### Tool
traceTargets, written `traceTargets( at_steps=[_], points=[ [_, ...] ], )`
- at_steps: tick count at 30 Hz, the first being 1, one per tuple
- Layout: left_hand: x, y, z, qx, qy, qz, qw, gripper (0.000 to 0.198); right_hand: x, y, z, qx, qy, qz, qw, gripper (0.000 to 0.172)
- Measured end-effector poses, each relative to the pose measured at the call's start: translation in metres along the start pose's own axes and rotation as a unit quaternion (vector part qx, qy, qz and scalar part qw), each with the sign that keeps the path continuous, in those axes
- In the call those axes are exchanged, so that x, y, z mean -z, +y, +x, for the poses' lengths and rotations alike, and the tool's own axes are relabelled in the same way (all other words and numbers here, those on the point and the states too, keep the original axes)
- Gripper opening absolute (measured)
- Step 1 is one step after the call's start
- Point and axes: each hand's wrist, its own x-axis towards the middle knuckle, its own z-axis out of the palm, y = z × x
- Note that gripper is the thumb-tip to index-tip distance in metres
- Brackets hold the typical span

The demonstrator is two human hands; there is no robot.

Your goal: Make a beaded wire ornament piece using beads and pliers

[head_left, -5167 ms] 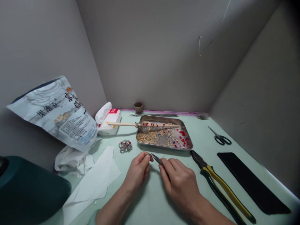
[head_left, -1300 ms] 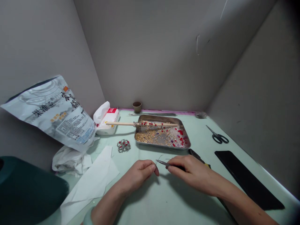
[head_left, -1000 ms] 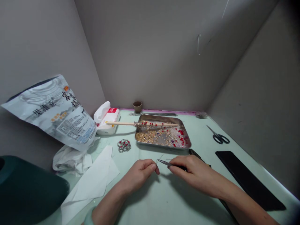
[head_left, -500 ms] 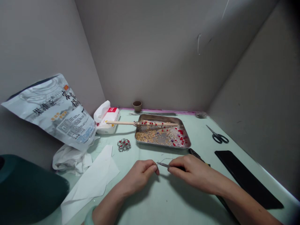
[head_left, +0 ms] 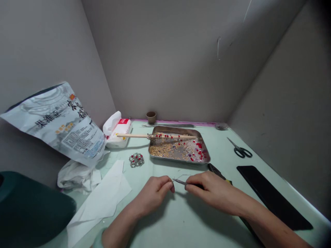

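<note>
My left hand (head_left: 155,193) rests on the pale green table (head_left: 165,224), thumb and forefinger pinched on a thin wire (head_left: 181,175) that is hard to make out. My right hand (head_left: 212,189) is closed on slim metal tweezers (head_left: 179,181), whose tip points left and meets my left fingertips. Behind the hands sits a steel tray (head_left: 155,154) of gold and red beads, with a wooden stick (head_left: 131,136) strung with beads lying across it. A small beaded wire flower (head_left: 136,160) lies left of the tray.
Yellow-handled pliers (head_left: 217,171) lie partly under my right arm. Black scissors (head_left: 240,151) and a flat black slab (head_left: 269,196) are at the right. A printed bag (head_left: 59,124), tissue pack (head_left: 117,132), white papers (head_left: 103,199) and a dark green object (head_left: 31,213) fill the left. Grey walls close in behind.
Over five seconds my right hand shifted right and turned the tweezers to point left at my left fingertips. In the last second both hands have barely moved.
</note>
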Motion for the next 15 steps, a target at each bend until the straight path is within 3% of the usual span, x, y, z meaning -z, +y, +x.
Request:
traceTargets(
  at_steps=[6, 12, 15],
  points=[
    [-0.005, -0.003, -0.001, -0.038, 0.051, 0.035, 0.997, 0.031, -0.007, -0.002, -0.001, -0.114, -0.072, 0.203, 0.97, 0.024],
    [-0.01, -0.002, -0.001, -0.056, 0.098, 0.042, 0.993, 0.03, -0.025, -0.001, -0.001, -0.143, -0.081, 0.392, 0.905, 0.024],
    [-0.013, -0.001, -0.001, -0.065, 0.123, 0.03, 0.99, 0.029, -0.032, -0.002, -0.001, -0.145, -0.092, 0.484, 0.858, 0.025]
  ],
)
